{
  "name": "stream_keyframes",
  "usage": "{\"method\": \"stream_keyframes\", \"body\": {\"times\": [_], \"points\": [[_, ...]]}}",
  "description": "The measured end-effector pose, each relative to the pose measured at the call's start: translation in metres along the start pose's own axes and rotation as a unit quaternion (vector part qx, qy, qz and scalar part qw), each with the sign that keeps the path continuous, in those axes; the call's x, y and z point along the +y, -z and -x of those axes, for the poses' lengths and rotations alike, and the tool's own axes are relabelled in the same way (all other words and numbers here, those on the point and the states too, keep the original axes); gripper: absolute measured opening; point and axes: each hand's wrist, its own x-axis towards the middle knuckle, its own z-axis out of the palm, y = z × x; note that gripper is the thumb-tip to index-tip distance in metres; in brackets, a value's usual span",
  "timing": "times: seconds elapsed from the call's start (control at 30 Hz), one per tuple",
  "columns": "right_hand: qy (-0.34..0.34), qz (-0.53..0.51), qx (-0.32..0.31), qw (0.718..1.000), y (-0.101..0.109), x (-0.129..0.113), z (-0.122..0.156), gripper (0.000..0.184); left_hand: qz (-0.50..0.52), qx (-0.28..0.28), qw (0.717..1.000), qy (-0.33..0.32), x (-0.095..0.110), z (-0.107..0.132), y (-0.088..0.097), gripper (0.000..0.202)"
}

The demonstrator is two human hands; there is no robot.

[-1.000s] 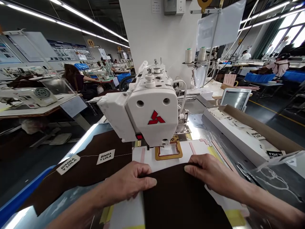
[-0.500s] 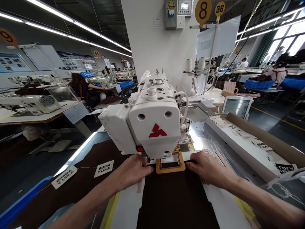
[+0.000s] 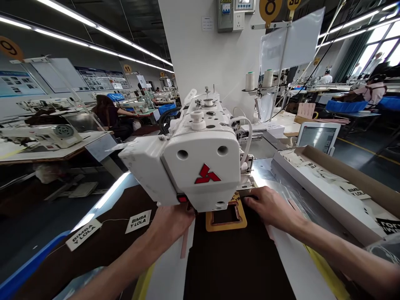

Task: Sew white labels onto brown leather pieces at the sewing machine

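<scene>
A dark brown fabric piece lies flat on the bed of a white sewing machine and runs under its head. My left hand is closed at the fabric's left edge, its fingertips partly hidden behind the machine head. Across from it, my right hand has thumb and fingers closed on the fabric's right side, near the far edge. Between the hands, a yellow rectangular clamp frame rests on the fabric, which shows through its window. The needle area is hidden by the head.
At left, more brown fabric carries white printed labels joined by a thread. A long cardboard box of labels stands at right, with a tilted screen behind it. A blue bin is at lower left. Other people sit at machines farther back.
The brown fabric has slid away from me under the clamp frame, covering the white strip that showed behind it. My left hand has moved farther in behind the machine head. The view has shifted slightly.
</scene>
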Motion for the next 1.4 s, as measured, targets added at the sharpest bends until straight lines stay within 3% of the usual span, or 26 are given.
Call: {"method": "stream_keyframes", "body": {"times": [0.07,0.17,0.37,0.53,0.73,0.93,1.07,1.13,1.27,1.33,1.4], "points": [[-0.004,0.003,0.005,1.000,0.001,-0.001,0.003,0.031,-0.162,0.006,0.986,-0.031,-0.001,0.009,0.003,0.044],[-0.005,0.012,0.009,1.000,0.000,0.000,0.005,0.034,-0.342,0.011,0.937,-0.073,0.001,0.021,0.005,0.041],[0.017,0.066,0.023,0.997,-0.004,-0.002,0.006,0.024,-0.521,-0.008,0.844,-0.129,0.007,0.025,0.005,0.031],[0.025,0.092,0.004,0.995,-0.003,-0.001,0.010,0.023,-0.567,-0.028,0.809,-0.154,0.001,0.020,0.008,0.035],[0.018,0.100,0.018,0.995,-0.008,0.013,0.001,0.025,-0.562,-0.032,0.803,-0.195,0.001,0.026,0.013,0.034],[0.017,0.098,0.039,0.994,-0.013,0.016,-0.003,0.035,-0.541,-0.032,0.804,-0.246,0.008,0.048,0.019,0.027],[0.027,0.127,0.077,0.989,-0.015,0.021,0.005,0.038,-0.519,-0.058,0.787,-0.328,-0.003,0.074,0.016,0.032],[0.067,0.152,0.103,0.981,-0.018,0.028,0.018,0.040,-0.516,-0.106,0.760,-0.380,-0.013,0.085,0.014,0.029],[0.282,0.203,0.141,0.927,-0.028,0.044,0.057,0.041,-0.549,-0.159,0.708,-0.414,-0.030,0.092,0.015,0.054],[0.351,0.217,0.110,0.904,-0.034,0.048,0.072,0.040,-0.562,-0.151,0.710,-0.397,-0.031,0.088,0.015,0.061],[0.363,0.228,0.072,0.900,-0.038,0.049,0.079,0.043,-0.574,-0.136,0.722,-0.361,-0.028,0.082,0.013,0.060]]}}
